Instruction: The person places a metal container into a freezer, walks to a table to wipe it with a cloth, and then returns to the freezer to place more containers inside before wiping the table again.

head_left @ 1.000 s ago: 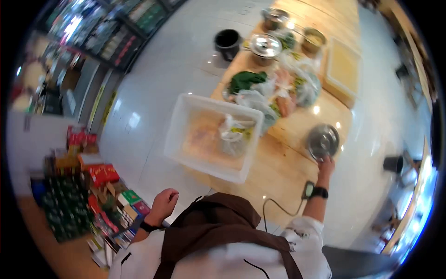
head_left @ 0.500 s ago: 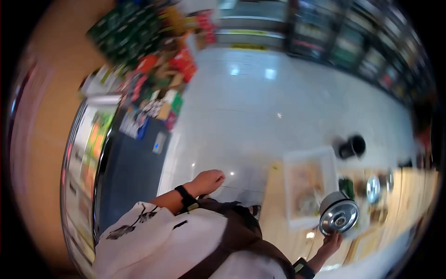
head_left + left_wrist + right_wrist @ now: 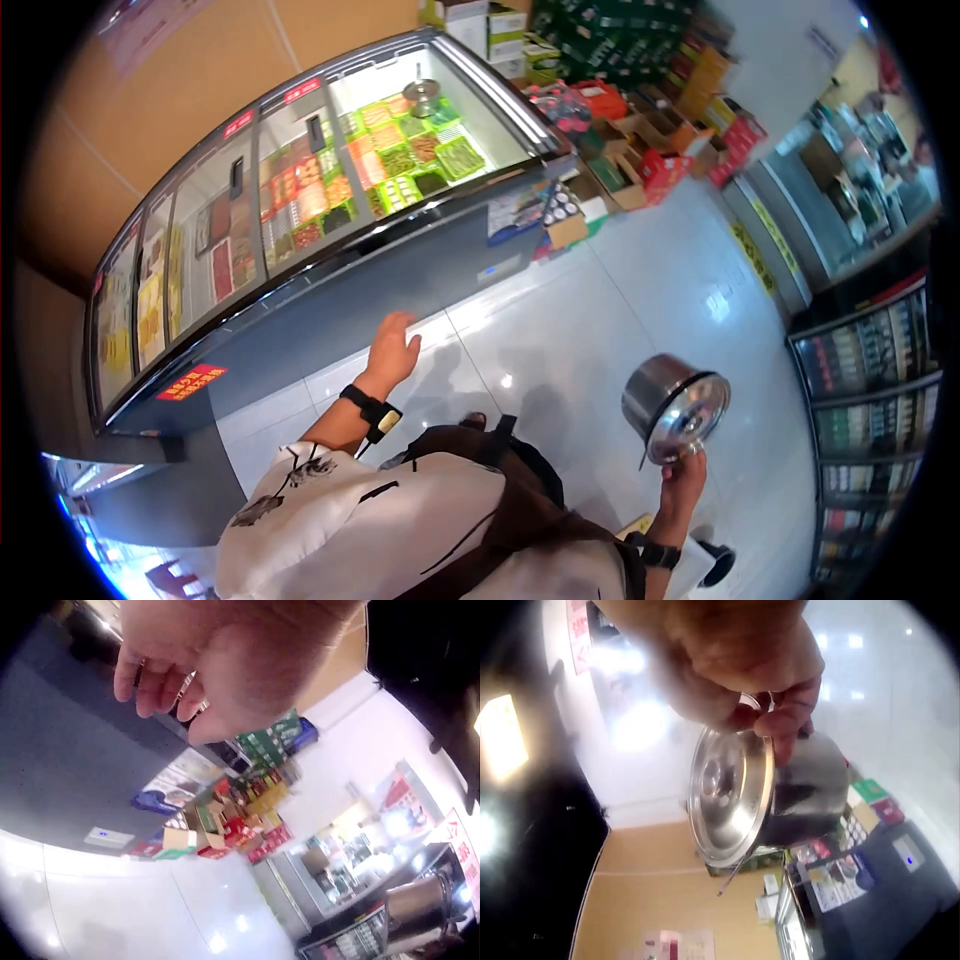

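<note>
A lidded steel pot (image 3: 675, 405) hangs tilted in the air at the right of the head view. My right hand (image 3: 683, 485) grips it at its near edge; in the right wrist view the right hand (image 3: 735, 675) has its fingers bent around the rim beside the lid (image 3: 731, 791). My left hand (image 3: 393, 350) is held in the air in front of the display freezer (image 3: 400, 240), holding nothing. In the left wrist view the left hand (image 3: 225, 667) shows loosely bent fingers, and part of the pot (image 3: 416, 911) appears at the lower right.
Green trays of food (image 3: 395, 160) lie inside the freezer, with a small steel pot (image 3: 421, 97) at its far end. Open cartons (image 3: 615, 175) stand beside it. Bottle shelves (image 3: 870, 400) line the right, and a black bin (image 3: 717, 563) is at the lower right.
The view has turned from the wooden table to the freezer. My right hand has lifted the pot off the table and carried it away. The left hand has moved in front of the freezer.
</note>
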{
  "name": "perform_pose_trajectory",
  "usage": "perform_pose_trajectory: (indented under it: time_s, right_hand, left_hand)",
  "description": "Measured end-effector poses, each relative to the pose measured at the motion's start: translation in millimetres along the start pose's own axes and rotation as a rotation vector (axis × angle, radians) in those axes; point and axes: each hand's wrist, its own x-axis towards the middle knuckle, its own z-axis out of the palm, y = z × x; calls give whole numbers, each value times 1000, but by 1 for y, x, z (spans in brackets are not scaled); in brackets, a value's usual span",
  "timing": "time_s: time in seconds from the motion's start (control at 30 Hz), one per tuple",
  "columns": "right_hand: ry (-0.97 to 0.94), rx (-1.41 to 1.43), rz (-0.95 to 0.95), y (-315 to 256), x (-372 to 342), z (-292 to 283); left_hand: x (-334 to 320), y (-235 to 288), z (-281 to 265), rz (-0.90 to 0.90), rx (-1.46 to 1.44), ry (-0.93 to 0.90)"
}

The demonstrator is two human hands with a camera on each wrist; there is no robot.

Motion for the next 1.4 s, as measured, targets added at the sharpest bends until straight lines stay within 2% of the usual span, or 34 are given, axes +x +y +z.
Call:
perform_pose_trajectory:
  time_s: [0.03, 0.2, 0.27, 0.3, 0.4, 0.43, 0.5, 0.57, 0.63, 0.67, 0.7, 0.77, 0.83, 0.9, 0.93, 1.03, 1.1, 1.17, 1.23, 1.3, 1.37, 1.4]
  right_hand:
    - [-18, -8, 4, -5, 16, 33]
    - [-313, -114, 56, -24, 91, 168]
    - [-396, -144, 67, -34, 120, 226]
    - [-428, -160, 69, -36, 137, 253]
    - [-594, -167, 76, -41, 186, 342]
    - [-663, -163, 85, -39, 208, 373]
    - [-763, -180, 87, -34, 245, 438]
    - [-835, -198, 82, -29, 276, 510]
    - [-881, -233, 100, -22, 302, 579]
    - [-906, -248, 112, -19, 314, 613]
    - [-927, -280, 111, -8, 332, 648]
    - [-973, -315, 140, 9, 355, 706]
    - [-953, -313, 174, 24, 365, 754]
    - [-911, -303, 196, 45, 371, 796]
    - [-907, -316, 199, 58, 376, 815]
    - [-881, -325, 202, 111, 392, 874]
    - [-872, -336, 260, 138, 395, 908]
    - [-814, -390, 280, 157, 388, 939]
    - [-786, -308, 301, 180, 384, 969]
    - [-849, -412, 238, 212, 386, 998]
    - [-855, -298, 262, 251, 390, 1030]
    - [-856, -201, 274, 266, 393, 1043]
  left_hand:
    - [3, -14, -9, -100, -5, 5]
    - [-1, -58, -21, -186, 18, 59]
    - [1, -73, -19, -247, 114, 228]
    - [5, -78, -21, -260, 114, 230]
    - [19, -77, -28, -491, 69, 305]
    - [25, -82, -27, -501, 70, 319]
    - [33, -100, -23, -678, -39, 369]
    - [48, -113, -18, -702, 86, 426]
    - [78, -101, -28, -931, -72, 451]
    - [94, -97, -33, -1026, -121, 406]
    - [109, -100, -33, -1035, -110, 426]
    - [134, -110, -22, -1143, -307, 488]
    - [157, -120, -11, -1188, -319, 499]
    - [186, -115, -15, -1255, -322, 429]
    - [198, -111, -16, -1233, -437, 462]
    - [200, -159, 17, -1478, -203, 328]
    - [218, -150, 21, -1572, -179, 441]
    - [216, -154, 29, -1674, 81, 404]
    - [227, -137, 17, -1675, 130, 351]
    - [195, -164, 54, -1564, 270, 559]
    - [186, -166, 58, -1457, 162, 664]
    - [178, -165, 59, -1495, 81, 634]
